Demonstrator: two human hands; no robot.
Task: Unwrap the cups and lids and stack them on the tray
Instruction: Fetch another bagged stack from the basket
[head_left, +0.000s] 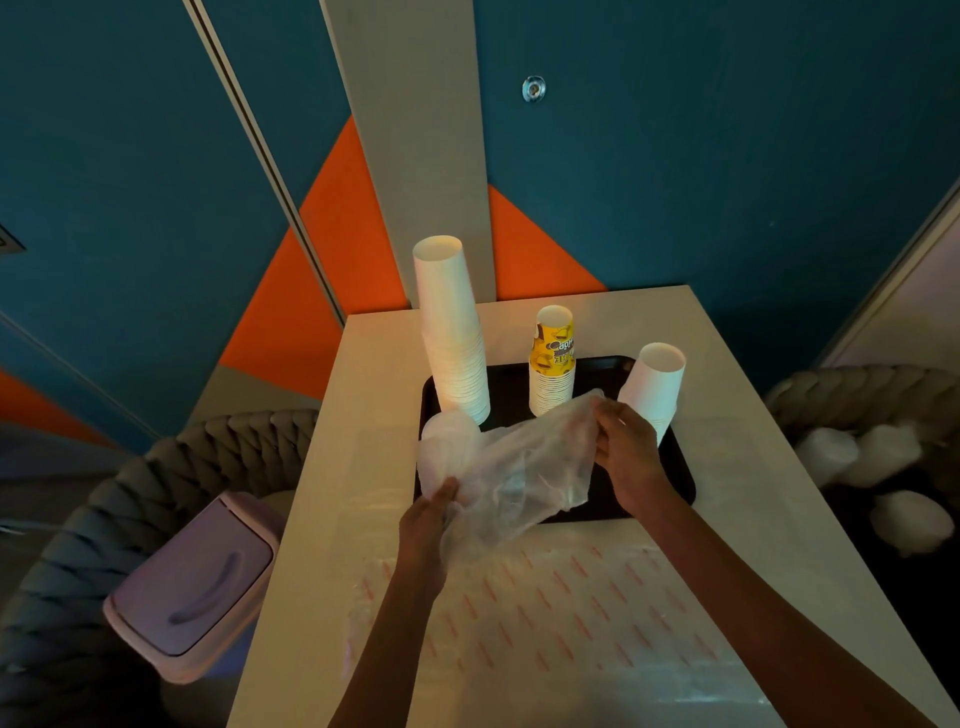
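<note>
While the left hand (430, 514) and right hand (629, 448) each pinch the clear wrap (519, 470) over the tray (678, 486), it partly veils a hazy lid stack (448, 431) at nine o'clock; three cup stacks (551, 384) stand toward twelve

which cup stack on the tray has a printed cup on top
The middle stack: its top cup is yellow and printed; the tall left stack and short right stack are plain white.
</note>
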